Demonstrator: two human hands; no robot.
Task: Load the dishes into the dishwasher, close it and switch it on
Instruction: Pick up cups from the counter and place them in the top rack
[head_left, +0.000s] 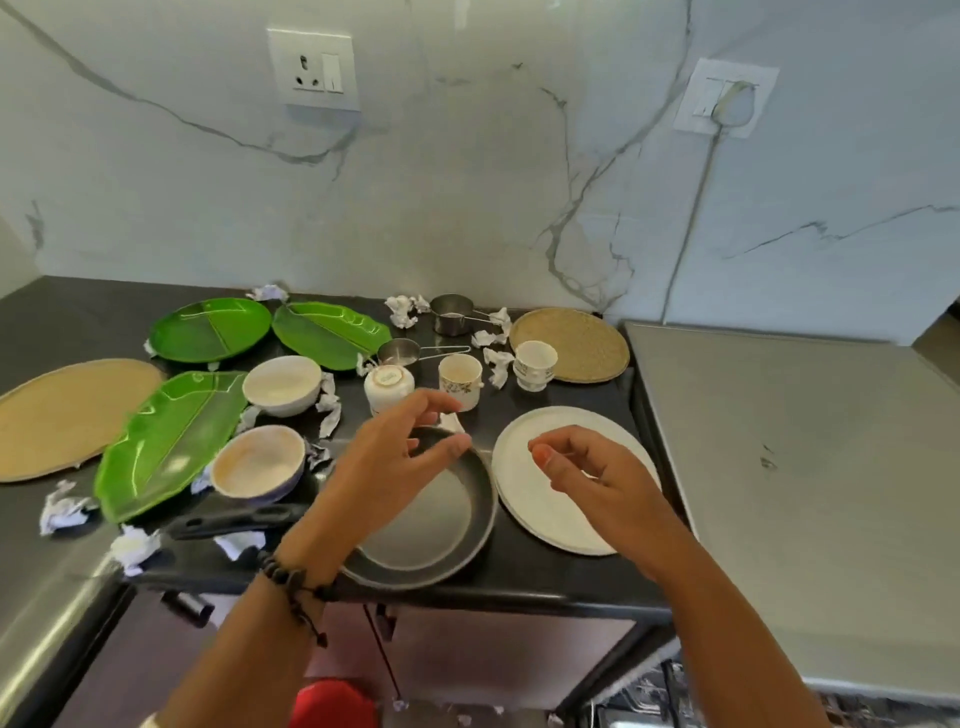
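Black counter (545, 577), unmarked frying pan (431, 514) under left hand (384, 457), writing illegible.

You face a white marble wall (467, 197) with grey veins, carrying a socket plate (313, 68) and a second plate (725, 97) trailing a cable. Below runs a black counter (78, 312).

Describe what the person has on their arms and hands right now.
Both forearms are bare, with no sleeves or gloves in view. The left hand has a dark beaded bracelet with a hanging cord at its wrist. The right hand shows nothing on its wrist or fingers.
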